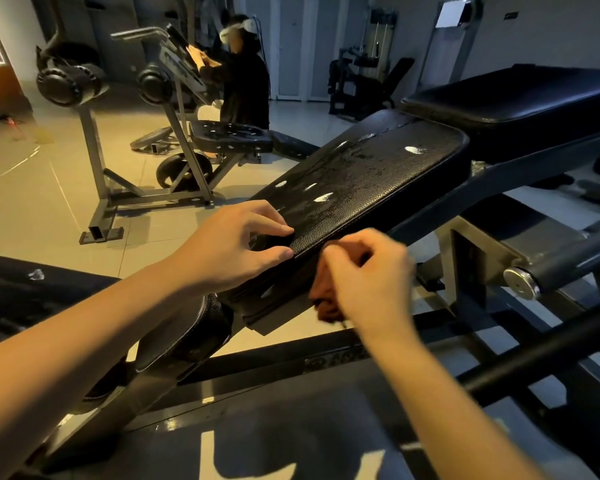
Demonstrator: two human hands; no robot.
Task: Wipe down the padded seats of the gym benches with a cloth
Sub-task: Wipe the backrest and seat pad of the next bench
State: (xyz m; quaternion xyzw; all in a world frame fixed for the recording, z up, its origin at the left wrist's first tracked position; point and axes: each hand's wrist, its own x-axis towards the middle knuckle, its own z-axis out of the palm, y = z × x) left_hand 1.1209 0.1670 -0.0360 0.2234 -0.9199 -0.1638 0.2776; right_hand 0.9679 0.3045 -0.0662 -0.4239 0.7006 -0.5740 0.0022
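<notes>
My left grip [243, 244] has its fingers bent, thumb and fingertips pinching the near corner of the seat pad [371, 171], which I take to be steadying it. My right grip [364, 275] sits just to the right of it and lower, closed around a bunched rust-coloured cloth [323, 301]. The cloth hangs under my palm and against the side of the pad, below the seam. That grip is blurred, so I cannot tell how firmly the cloth is held.

Ahead of both grips the top of the pad looks wet, with white foam spots [323, 197] not yet wiped.

I judge three risks. The wad is small and loose, so a fast stroke along the edge could pull it out of my fingers. It could also catch on the metal frame [482, 258] to the right of that grip. And with the surface slick, my left fingertips could skid off the corner if I lean on them.
</notes>
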